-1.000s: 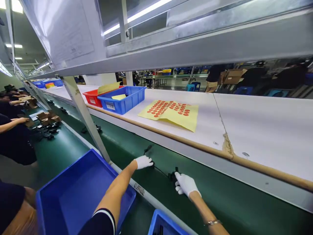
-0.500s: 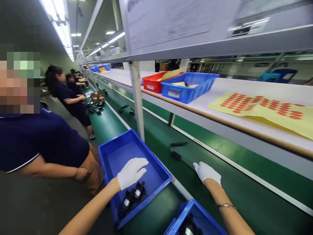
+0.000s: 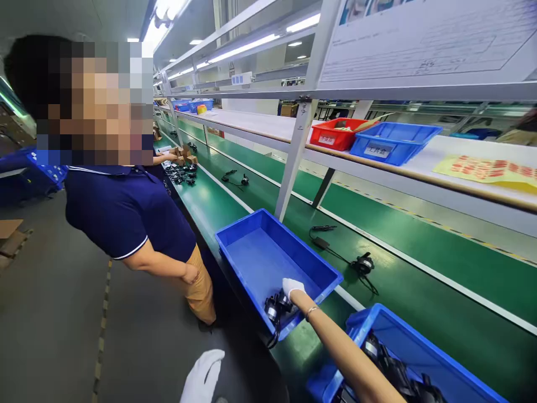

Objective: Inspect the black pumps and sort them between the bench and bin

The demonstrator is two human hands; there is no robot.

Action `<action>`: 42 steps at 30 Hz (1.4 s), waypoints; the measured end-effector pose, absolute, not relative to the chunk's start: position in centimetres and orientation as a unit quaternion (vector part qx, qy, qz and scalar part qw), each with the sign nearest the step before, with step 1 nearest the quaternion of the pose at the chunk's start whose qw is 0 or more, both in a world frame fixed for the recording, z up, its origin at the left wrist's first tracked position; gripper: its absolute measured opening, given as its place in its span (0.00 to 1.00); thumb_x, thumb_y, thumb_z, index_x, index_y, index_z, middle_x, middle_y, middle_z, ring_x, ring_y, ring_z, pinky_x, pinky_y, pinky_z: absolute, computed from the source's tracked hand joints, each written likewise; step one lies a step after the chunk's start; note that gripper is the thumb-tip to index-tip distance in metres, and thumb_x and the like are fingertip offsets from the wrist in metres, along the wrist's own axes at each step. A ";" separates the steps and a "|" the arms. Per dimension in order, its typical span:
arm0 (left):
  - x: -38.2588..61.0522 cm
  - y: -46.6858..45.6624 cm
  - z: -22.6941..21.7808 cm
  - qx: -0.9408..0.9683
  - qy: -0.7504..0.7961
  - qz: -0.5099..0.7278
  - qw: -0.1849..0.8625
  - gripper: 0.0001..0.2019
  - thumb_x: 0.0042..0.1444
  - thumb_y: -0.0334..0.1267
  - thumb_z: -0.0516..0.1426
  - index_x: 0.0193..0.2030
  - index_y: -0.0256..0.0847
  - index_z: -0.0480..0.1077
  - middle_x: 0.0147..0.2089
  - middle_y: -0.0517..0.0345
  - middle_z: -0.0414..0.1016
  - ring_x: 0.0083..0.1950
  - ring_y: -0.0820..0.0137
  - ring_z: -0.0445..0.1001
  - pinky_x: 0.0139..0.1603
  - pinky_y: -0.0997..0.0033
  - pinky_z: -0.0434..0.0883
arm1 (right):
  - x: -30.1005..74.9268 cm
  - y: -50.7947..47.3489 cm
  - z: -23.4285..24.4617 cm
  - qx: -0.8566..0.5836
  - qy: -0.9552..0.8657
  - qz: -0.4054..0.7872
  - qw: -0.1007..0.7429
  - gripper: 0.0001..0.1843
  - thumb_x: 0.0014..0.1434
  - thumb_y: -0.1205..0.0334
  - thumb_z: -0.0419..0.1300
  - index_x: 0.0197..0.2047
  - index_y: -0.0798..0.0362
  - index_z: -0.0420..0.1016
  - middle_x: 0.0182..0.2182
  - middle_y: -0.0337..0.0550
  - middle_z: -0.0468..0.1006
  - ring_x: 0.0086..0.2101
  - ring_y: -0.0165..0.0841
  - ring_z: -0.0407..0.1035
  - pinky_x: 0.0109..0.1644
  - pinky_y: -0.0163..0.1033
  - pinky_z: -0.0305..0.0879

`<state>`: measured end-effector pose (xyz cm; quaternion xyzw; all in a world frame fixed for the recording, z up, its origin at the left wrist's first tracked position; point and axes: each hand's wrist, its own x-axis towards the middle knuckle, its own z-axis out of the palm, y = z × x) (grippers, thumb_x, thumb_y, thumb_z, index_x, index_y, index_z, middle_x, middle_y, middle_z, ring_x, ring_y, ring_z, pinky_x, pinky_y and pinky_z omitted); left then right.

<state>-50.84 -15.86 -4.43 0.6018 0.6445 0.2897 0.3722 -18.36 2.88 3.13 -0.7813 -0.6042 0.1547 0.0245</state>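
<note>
Right hand (image 3: pixel 292 289), reaching across, has its grip closed on a black part (image 3: pixel 274 306) at the blue bin's (image 3: pixel 251 235) near corner. Left hand (image 3: pixel 203 376) hangs spread at 7 o'clock, off the worktop (image 3: pixel 419 313).

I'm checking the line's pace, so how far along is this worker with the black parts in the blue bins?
Done: one corded black unit lies on the green belt. In hand: the right hand is down on the few black parts in the near-empty blue bin; the left hand hangs open, empty. Left: those parts, plus more in the second blue bin.
</note>
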 end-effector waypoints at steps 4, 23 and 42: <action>-53.0 -15.6 -2.9 0.564 0.632 0.296 0.441 0.18 0.61 0.53 0.54 0.46 0.48 0.81 0.52 0.52 0.83 0.55 0.56 0.79 0.66 0.52 0.71 | -17.6 0.8 5.6 -0.788 -0.604 0.114 -0.048 0.09 0.68 0.58 0.63 0.46 0.55 0.77 0.41 0.42 0.81 0.39 0.33 0.77 0.44 0.42 0.77; -47.1 -15.4 4.0 0.265 0.145 0.252 0.919 0.33 0.51 0.69 0.62 0.47 0.40 0.80 0.42 0.51 0.81 0.44 0.64 0.79 0.49 0.65 0.75 | -31.4 -19.7 15.9 -0.574 -0.775 0.199 0.174 0.19 0.74 0.57 0.45 0.42 0.51 0.76 0.36 0.45 0.82 0.37 0.36 0.76 0.41 0.39 0.69; -58.8 -17.2 11.5 -0.025 0.211 0.565 0.797 0.20 0.62 0.55 0.60 0.47 0.39 0.75 0.40 0.51 0.76 0.34 0.70 0.72 0.34 0.71 0.75 | -37.0 -26.6 2.6 -0.647 -0.616 0.419 0.163 0.16 0.66 0.53 0.51 0.30 0.49 0.71 0.27 0.40 0.80 0.30 0.34 0.76 0.33 0.33 0.69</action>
